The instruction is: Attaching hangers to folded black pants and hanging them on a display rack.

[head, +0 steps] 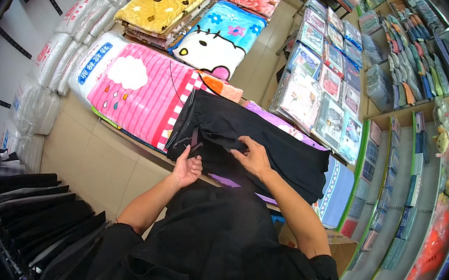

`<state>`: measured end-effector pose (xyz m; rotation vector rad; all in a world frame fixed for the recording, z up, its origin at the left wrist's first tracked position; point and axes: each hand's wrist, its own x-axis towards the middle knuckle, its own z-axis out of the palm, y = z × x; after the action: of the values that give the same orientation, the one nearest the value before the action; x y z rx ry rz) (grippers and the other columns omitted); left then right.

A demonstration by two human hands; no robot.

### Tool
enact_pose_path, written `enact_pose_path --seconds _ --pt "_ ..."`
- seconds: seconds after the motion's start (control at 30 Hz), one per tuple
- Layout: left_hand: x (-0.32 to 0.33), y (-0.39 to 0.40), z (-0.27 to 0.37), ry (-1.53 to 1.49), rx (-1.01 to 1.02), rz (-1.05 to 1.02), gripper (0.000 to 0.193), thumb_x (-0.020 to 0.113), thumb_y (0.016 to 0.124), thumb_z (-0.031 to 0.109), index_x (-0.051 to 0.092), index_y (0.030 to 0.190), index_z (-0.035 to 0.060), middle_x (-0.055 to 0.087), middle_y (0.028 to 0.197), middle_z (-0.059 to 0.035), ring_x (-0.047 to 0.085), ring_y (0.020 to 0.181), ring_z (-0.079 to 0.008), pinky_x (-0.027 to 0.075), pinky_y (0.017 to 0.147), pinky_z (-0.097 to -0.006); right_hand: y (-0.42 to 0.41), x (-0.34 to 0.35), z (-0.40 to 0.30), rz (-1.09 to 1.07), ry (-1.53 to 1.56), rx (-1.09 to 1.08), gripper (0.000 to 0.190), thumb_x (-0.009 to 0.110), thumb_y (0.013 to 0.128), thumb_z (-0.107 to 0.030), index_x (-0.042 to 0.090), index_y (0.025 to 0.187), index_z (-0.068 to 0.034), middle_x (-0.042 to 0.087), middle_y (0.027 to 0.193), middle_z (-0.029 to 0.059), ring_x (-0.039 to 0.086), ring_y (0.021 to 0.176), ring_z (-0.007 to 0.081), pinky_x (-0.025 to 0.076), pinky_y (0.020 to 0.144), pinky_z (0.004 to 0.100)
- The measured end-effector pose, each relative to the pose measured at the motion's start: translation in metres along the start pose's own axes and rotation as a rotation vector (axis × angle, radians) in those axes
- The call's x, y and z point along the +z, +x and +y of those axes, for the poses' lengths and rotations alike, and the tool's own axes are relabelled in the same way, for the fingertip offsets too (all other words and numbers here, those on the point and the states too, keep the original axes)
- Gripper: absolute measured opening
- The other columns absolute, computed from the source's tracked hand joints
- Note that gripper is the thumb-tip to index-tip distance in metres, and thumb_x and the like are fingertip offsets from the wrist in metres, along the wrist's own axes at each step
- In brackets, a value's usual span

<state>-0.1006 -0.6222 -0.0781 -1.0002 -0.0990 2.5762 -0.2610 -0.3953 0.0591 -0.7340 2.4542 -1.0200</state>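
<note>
Black folded garments, seemingly trousers (287,150), lie in a pile across the display table in front of me. My left hand (187,169) is at the near left of the pile, its thumb and finger pinching a dark clip hanger (195,146). My right hand (253,157) grips a fold of the black cloth between thumb and fingers, to the right of the hanger. More dark hangers show at the pile's left end. Where the hanger meets the cloth is hard to make out, black on black.
A pink packaged blanket (137,87) and a cartoon-print blanket (214,46) lie beyond the pile. Dark garments hang on a rack (46,199) at left. Wrapped white bundles (64,58) stand by the wall. Shelves (402,187) and packaged bedding (321,84) are at right.
</note>
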Motion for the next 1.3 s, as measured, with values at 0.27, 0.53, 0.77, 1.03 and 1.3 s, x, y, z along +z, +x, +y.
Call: enact_pose_path --seconds 0.27,0.53,0.77,1.03,1.3 --pt "0.020 -0.010 0.002 0.090 0.154 -0.011 0.065 0.052 0.095 0.076 0.047 0.075 0.0147 0.040 0.066 0.0030 0.036 0.054 -0.0114 0.025 0.047 -0.0256 -0.003 0.006 0.015 0.142 -0.097 -0.152 0.031 0.077 0.090 -0.020 0.071 0.116 -0.004 0.072 0.113 0.0163 0.072 0.093 0.0354 0.058 0.083 0.0417" --pt "0.023 -0.012 0.013 0.084 0.189 -0.035 0.057 0.061 0.097 0.064 0.044 0.072 0.0159 0.036 0.059 0.0053 0.034 0.049 -0.0097 0.024 0.044 -0.0256 -0.004 0.012 0.011 0.143 -0.181 -0.215 0.026 0.072 0.090 -0.015 0.072 0.116 -0.008 0.070 0.110 0.0115 0.071 0.096 0.0362 0.058 0.082 0.0432" --pt "0.059 0.001 -0.010 0.468 0.205 0.200 0.055 0.068 0.094 0.064 0.044 0.071 0.0197 0.033 0.056 0.0086 0.027 0.043 -0.0057 0.020 0.041 -0.0241 -0.005 0.013 0.007 0.148 -0.221 -0.274 0.027 0.071 0.089 -0.011 0.071 0.115 -0.010 0.069 0.103 0.0112 0.070 0.091 0.0361 0.058 0.077 0.0453" --pt "0.077 0.003 -0.026 0.556 0.204 0.306 0.050 0.066 0.096 0.060 0.046 0.075 0.0188 0.032 0.056 0.0094 0.027 0.043 -0.0059 0.019 0.041 -0.0244 -0.009 0.015 0.003 0.149 -0.281 -0.287 0.026 0.071 0.088 -0.011 0.072 0.114 -0.009 0.068 0.100 0.0115 0.070 0.086 0.0370 0.058 0.074 0.0460" --pt "0.084 0.008 -0.031 0.527 0.182 0.280 0.048 0.066 0.096 0.057 0.048 0.076 0.0184 0.033 0.057 0.0096 0.027 0.043 -0.0057 0.019 0.041 -0.0245 -0.008 0.025 0.000 0.184 -0.259 -0.282 0.023 0.072 0.086 -0.010 0.074 0.109 -0.008 0.069 0.094 0.0122 0.070 0.080 0.0350 0.057 0.070 0.0439"
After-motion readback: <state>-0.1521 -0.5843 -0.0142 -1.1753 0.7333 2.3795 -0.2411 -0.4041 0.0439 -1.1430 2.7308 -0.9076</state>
